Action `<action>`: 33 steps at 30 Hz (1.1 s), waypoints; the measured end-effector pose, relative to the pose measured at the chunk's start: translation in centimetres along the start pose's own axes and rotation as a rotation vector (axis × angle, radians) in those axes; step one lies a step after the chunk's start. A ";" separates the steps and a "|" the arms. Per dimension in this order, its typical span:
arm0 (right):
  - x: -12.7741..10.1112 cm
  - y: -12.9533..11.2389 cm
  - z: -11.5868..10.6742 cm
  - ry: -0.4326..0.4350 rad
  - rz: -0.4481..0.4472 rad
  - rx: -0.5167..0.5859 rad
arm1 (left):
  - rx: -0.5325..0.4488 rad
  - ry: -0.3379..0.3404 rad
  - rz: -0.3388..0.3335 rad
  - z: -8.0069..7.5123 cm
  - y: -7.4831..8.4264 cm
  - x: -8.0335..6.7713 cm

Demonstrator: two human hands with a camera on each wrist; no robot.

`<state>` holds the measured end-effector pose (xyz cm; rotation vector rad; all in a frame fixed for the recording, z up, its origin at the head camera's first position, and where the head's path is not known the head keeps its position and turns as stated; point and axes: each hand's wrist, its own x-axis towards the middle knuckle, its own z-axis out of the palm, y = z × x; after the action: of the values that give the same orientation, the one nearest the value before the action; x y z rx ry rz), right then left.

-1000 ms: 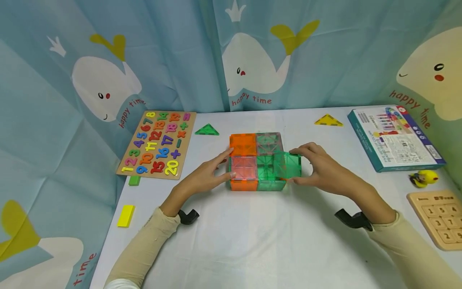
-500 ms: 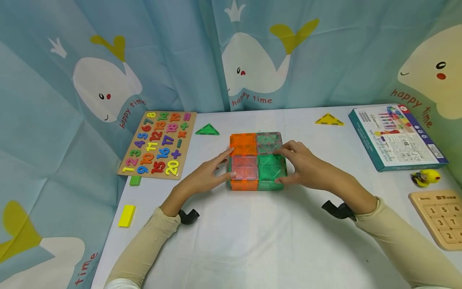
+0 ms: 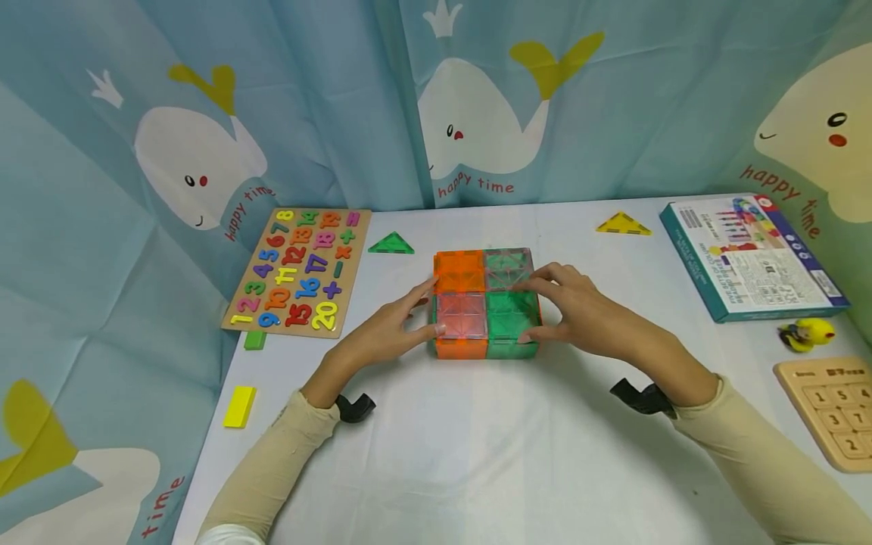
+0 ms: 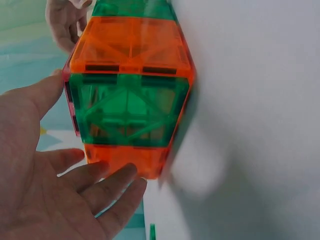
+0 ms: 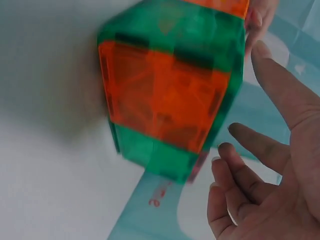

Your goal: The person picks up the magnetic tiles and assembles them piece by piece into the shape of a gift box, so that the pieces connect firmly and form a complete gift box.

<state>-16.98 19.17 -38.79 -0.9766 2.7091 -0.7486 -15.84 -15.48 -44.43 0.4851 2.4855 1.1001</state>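
White bench [image 3: 477, 454]: both hands, left [image 3: 388, 333] and right [image 3: 579, 314], fingers spread, flank the magnetic tile box [image 3: 485, 303]; uneven pressing could collapse its panels.

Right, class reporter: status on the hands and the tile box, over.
Left hand open, fingers flat against the tile box on its left side. Right hand open, fingertips on its green top tile. Box closed, flat on the table. Nothing obstructing.

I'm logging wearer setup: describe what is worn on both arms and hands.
Both arms wear long beige sleeves, left sleeve and right sleeve, ending at the wrists. A black camera mount sits under the left wrist and the right wrist. The hands are bare: no gloves.
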 end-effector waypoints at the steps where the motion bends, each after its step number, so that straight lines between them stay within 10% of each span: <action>1: 0.0 0.2 -0.3 0.003 0.013 0.006 | -0.001 0.008 -0.004 -0.1 -0.1 0.0; 19: 2.2 11.4 -6.5 0.043 0.266 -0.044 | 0.133 0.291 -0.076 -6.4 -3.1 6.1; 33: 4.7 19.6 -6.5 0.027 0.724 -0.102 | 0.372 0.200 -0.257 -7.1 -6.6 11.6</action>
<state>-33.47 31.77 -43.15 0.0435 2.8250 -0.4745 -30.30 -18.84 -47.33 0.1492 2.8439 0.6144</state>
